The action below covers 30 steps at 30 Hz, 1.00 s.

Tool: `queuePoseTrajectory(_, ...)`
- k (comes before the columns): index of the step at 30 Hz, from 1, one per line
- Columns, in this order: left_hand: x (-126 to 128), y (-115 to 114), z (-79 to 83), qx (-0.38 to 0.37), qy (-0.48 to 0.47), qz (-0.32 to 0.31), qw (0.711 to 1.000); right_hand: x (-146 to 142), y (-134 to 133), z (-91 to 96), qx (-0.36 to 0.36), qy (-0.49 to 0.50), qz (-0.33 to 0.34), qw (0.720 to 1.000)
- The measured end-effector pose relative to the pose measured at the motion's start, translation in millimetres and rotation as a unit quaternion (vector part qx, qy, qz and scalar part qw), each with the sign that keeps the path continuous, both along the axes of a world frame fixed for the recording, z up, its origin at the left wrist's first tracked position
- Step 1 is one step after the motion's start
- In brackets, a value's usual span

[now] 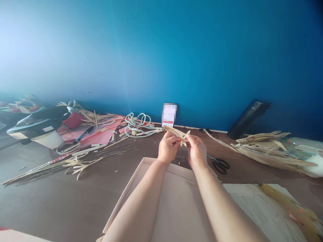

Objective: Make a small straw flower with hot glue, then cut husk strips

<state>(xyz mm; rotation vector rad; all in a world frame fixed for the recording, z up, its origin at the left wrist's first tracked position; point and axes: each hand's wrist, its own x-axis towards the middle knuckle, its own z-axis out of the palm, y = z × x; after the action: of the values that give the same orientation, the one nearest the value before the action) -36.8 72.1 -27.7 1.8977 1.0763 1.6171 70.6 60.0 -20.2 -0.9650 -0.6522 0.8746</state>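
Observation:
My left hand (167,148) and my right hand (198,150) are raised close together over the far edge of a shallow white box lid or tray (181,201). Between their fingertips is a small flower-like piece of pale dried husk (184,137) with pointed petals. A longer flat husk strip (174,130) runs from it up and left above my left hand. Both hands are closed in a pinch on the piece, and the fingers partly cover it. Just right of my right wrist lie black-handled scissors (220,165), their blades partly hidden.
Coiled pale cord (138,125), thin wires (101,155) and pink paper (91,134) clutter the left. Dried husks (270,151) and a black cylinder (248,117) stand at right. A yellow glue gun (285,198) rests on printed paper (254,198). A phone-like screen (168,114) leans against the blue wall.

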Motion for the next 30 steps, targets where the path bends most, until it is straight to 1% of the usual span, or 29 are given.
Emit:
queuePoseTrajectory(3, 0, 0, 0.3, 0.004, 0.0, 0.01, 1.0, 0, -1, 1.4, -0.003, -0.007, 0.009, 1.0)
queuePoseTrajectory(6, -1, 0, 0.6, -0.001, -0.009, 0.044, 0.999, 1, -2, 0.5, -0.018, -0.018, 0.03, 0.999)
queuePoseTrajectory(11, -2, 0, 0.8, -0.021, -0.017, 0.092, 0.995, 2, -5, -2.1, -0.019, -0.08, 0.122, 0.989)
queuePoseTrajectory(14, -3, 0, 1.6, -0.029, -0.012, 0.098, 0.995, 0, -11, 1.1, -0.003, -0.13, 0.169, 0.977)
queuePoseTrajectory(17, -3, 0, 2.2, -0.031, -0.014, 0.092, 0.995, -2, -16, 5.3, 0.012, -0.163, 0.194, 0.967)
queuePoseTrajectory(21, -3, 1, 0.7, -0.026, -0.025, 0.082, 0.996, -2, -16, 7.1, 0.028, -0.172, 0.195, 0.965)
queuePoseTrajectory(30, -2, 4, -0.1, -0.032, -0.052, 0.066, 0.996, -1, -14, 5.7, 0.031, -0.173, 0.156, 0.972)
